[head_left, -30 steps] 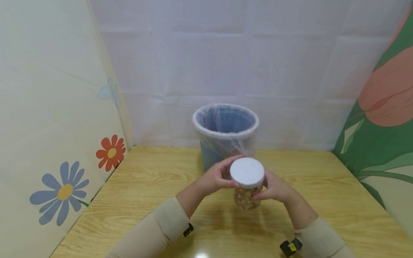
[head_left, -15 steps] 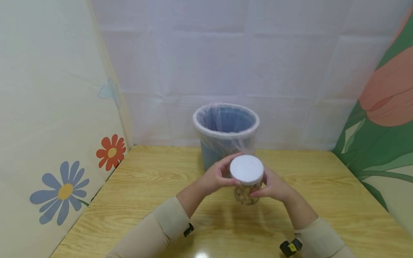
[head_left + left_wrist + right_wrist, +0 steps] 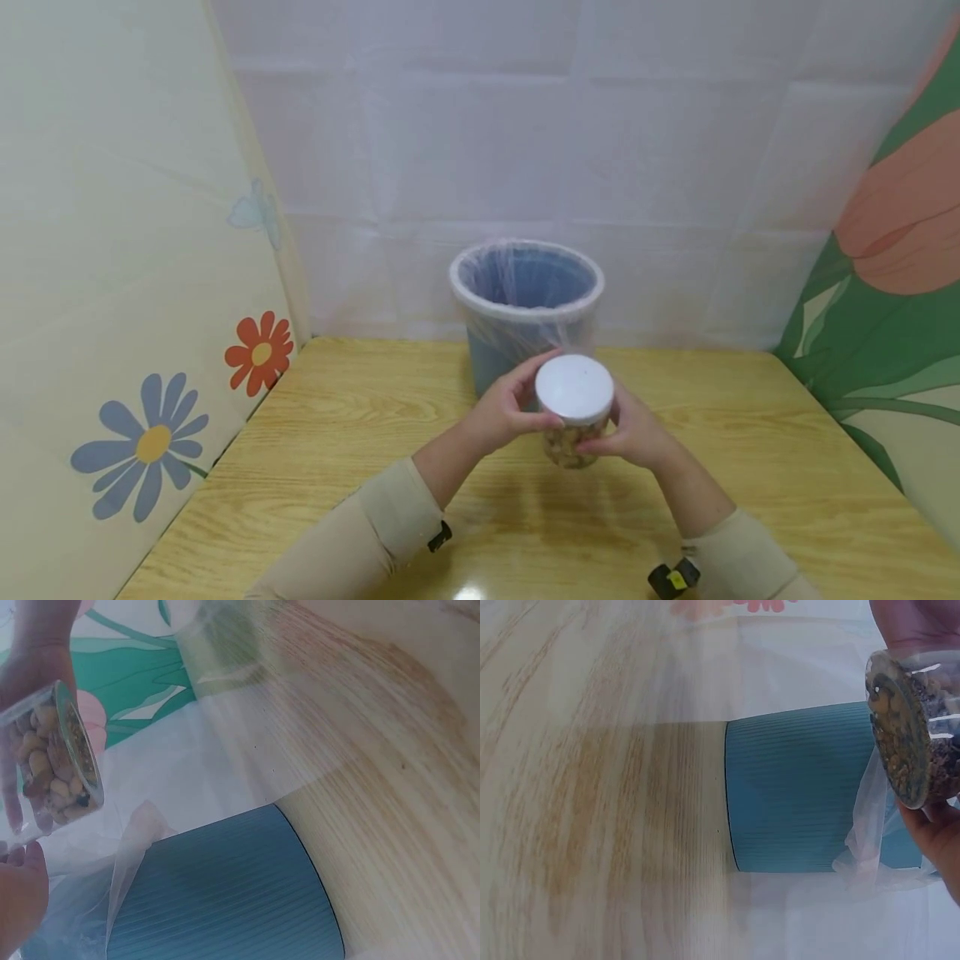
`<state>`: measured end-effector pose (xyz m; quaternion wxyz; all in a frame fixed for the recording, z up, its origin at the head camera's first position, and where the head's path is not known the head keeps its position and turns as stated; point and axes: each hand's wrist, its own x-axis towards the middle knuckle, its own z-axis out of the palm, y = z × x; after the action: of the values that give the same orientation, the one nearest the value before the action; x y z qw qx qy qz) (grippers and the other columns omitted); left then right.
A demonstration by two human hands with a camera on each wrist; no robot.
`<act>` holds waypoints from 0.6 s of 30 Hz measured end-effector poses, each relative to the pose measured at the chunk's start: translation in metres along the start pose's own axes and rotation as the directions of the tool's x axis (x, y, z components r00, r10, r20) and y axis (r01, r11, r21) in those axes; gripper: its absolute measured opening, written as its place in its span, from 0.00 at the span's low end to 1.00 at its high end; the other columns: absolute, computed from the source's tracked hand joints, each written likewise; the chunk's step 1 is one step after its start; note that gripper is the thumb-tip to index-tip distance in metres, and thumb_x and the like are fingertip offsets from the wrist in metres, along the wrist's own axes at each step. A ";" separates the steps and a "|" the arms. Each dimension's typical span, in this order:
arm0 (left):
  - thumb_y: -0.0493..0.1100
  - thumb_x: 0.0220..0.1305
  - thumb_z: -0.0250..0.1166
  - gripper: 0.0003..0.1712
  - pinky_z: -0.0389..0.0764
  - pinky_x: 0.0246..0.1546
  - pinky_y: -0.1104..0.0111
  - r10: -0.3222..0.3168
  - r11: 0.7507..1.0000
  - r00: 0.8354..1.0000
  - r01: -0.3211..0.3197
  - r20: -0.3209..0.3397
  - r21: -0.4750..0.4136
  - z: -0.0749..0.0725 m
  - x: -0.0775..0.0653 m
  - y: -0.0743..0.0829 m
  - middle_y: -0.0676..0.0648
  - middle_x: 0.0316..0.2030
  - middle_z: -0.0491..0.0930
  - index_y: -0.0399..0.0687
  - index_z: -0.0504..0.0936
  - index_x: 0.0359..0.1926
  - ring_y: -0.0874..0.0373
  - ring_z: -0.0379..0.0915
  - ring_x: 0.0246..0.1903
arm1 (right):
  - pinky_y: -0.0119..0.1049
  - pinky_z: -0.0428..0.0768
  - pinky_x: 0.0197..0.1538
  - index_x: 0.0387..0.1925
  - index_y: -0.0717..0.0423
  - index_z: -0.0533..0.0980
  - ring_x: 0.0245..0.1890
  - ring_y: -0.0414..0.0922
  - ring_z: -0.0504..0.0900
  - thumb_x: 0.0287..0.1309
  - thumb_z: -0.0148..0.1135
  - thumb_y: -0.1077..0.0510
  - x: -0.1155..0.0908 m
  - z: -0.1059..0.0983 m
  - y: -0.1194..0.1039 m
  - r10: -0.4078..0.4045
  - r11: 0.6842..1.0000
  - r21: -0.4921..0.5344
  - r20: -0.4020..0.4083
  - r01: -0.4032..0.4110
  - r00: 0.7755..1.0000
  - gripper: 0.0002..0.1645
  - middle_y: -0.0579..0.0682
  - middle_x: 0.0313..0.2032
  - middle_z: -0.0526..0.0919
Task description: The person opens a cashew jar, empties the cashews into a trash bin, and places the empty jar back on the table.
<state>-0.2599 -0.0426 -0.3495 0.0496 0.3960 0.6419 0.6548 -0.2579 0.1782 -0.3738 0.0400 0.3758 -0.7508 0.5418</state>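
A clear jar (image 3: pixel 573 408) with a white lid (image 3: pixel 575 387) is held upright above the table between both hands. Nut-like or pebble-like tan and brown pieces (image 3: pixel 49 761) fill it, seen through the wall in the left wrist view. My left hand (image 3: pixel 506 410) grips the lid's side, thumb in front and fingers behind. The right hand (image 3: pixel 633 429) holds the jar's body lower down, its thumb across the front. In the right wrist view the jar's base (image 3: pixel 896 731) faces the camera, off the table. Fingers behind the jar are partly hidden.
Just behind the jar stands a blue trash bin (image 3: pixel 491 354) with a white rim, lined with a clear plastic bag (image 3: pixel 866 825). The wooden table (image 3: pixel 360 392) meets a white cloth backdrop (image 3: pixel 480 150). Flower-printed panels flank both sides.
Both hands have raised the jar slightly, and its lid sits a little higher in the head view. The right thumb has shifted slightly left across the jar. The bin has stayed put.
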 end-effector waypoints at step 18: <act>0.52 0.45 0.72 0.52 0.64 0.60 0.62 0.023 1.000 0.999 -0.024 -0.041 -0.003 -0.003 -0.001 -0.006 0.39 0.63 0.62 0.43 0.56 0.68 0.50 0.63 0.60 | 0.37 0.65 0.60 0.63 0.65 0.56 0.55 0.37 0.68 0.29 0.76 0.67 0.001 0.004 -0.005 0.049 0.998 -0.046 -0.075 -0.052 0.996 0.56 0.61 0.56 0.68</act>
<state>-0.2629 -0.0445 -0.3548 0.0294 0.3898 0.6369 0.6645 -0.2545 0.1732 -0.3710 0.0630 0.3355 -0.7707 0.5381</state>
